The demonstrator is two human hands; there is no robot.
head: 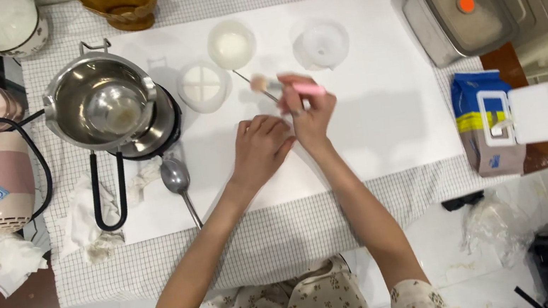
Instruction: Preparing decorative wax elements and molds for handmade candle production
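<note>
Her right hand [307,110] pinches a pink brush [286,88] in closed fingers; the left hand [260,145] lies flat, fingers loose, on the white sheet [384,124].

Upper left, a steel pot [103,108] sits by a hairdryer [3,181] and a spoon [178,182]; right edge, a wipes pack [494,119].

A pink-handled brush [286,88] with a pale bristle tip lies level, blurred, above the white sheet.

A checked-cloth table [265,241] carries a white sheet [384,124], spoon [177,178] and hairdryer [3,185].
</note>
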